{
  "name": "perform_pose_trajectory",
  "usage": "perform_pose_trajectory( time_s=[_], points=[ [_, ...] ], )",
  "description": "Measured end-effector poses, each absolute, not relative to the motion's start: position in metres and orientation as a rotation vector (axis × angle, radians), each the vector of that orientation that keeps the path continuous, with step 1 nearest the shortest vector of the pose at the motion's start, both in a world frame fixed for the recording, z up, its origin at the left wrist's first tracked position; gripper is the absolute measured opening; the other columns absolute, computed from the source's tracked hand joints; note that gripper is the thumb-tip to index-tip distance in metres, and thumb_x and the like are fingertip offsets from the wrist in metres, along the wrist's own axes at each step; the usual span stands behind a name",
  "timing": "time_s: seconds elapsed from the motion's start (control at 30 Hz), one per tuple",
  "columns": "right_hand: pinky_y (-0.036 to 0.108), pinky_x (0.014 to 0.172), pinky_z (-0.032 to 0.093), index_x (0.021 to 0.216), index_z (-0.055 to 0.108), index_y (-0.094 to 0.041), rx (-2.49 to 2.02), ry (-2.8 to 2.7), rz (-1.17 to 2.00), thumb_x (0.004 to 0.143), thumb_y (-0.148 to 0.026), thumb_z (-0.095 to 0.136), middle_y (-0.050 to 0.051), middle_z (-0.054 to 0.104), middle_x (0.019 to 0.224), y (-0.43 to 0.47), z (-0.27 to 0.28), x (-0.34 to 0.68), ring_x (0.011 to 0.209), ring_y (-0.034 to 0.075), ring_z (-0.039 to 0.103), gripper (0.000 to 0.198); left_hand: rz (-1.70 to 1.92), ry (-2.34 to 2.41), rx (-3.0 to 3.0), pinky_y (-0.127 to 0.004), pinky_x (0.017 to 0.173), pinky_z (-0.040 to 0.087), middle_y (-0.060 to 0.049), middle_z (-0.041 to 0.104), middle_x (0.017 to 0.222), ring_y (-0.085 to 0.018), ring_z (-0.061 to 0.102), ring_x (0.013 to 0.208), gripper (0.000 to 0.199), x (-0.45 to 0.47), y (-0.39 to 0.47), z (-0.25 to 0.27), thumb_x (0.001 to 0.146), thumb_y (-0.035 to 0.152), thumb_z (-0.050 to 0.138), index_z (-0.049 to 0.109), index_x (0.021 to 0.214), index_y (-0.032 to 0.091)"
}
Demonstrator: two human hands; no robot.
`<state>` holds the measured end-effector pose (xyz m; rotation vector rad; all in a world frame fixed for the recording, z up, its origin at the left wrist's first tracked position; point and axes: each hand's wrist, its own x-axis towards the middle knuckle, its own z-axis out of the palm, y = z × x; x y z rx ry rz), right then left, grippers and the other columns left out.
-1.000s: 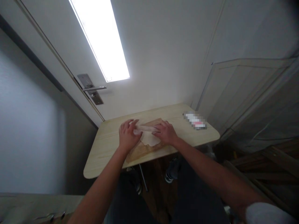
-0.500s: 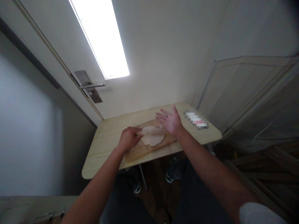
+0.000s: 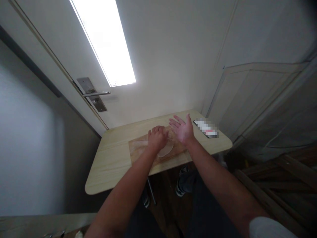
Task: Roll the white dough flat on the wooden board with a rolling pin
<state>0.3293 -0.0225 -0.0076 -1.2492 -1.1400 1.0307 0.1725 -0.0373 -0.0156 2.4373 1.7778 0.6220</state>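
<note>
My left hand is over the far part of a flat, pale sheet of dough, palm down with the fingers extended. It hides much of the dough, and I cannot tell how firmly it touches. Left of that hand, a blurred pale strip, perhaps a rolling pin, lies across the wooden board; its right part is hidden. My right hand is held above the board's right side, palm showing, fingers spread and thumb up, with nothing in it.
The board rests on a light wooden table. A phone-like object, partly blurred out, lies at the table's right. Behind the table is a white door with a metal handle. Wooden slats are at the lower right.
My left hand has moved right, from the dough's left edge to over its middle, uncovering the board's left end and the pale strip. My right hand stays open in nearly the same place.
</note>
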Motion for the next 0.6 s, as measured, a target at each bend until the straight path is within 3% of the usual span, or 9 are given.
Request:
perform_pose_trajectory(
  time_s=[0.1, 0.23, 0.6],
  points=[
    [0.034, 0.098, 0.044, 0.129, 0.059, -0.016, -1.375, -1.118, 0.787, 0.1, -0.057, 0.012, 0.014, 0.068, 0.123, -0.013, -0.029, 0.331, 0.116, 0.022, 0.062, 0.069, 0.54, 1.778, 2.454, -0.06, 0.114, 0.024, -0.016, 0.05, 0.147, -0.032, 0.042, 0.136, 0.048, 0.191, -0.032, -0.026, 0.101, 0.044, 0.034, 0.051, 0.138, 0.019],
    [0.034, 0.102, 0.041, 0.114, 0.065, -0.019, -1.501, -1.307, 0.451, 0.098, -0.051, 0.032, 0.011, 0.069, 0.12, -0.007, -0.051, 0.336, 0.115, 0.021, 0.06, 0.049, 0.457, 1.765, 2.474, -0.063, 0.116, 0.019, -0.014, 0.044, 0.153, -0.034, 0.034, 0.142, 0.051, 0.193, -0.026, -0.035, 0.1, 0.045, 0.031, 0.046, 0.144, 0.023],
    [0.037, 0.1, 0.04, 0.115, 0.063, -0.014, -1.675, -1.621, 0.149, 0.098, -0.031, 0.036, 0.013, 0.069, 0.116, 0.002, -0.074, 0.336, 0.111, 0.025, 0.057, 0.036, 0.464, 1.738, 2.48, -0.065, 0.111, 0.024, -0.014, 0.052, 0.144, -0.034, 0.041, 0.133, 0.042, 0.195, 0.004, -0.038, 0.099, 0.037, 0.034, 0.056, 0.132, 0.025]
  ],
)
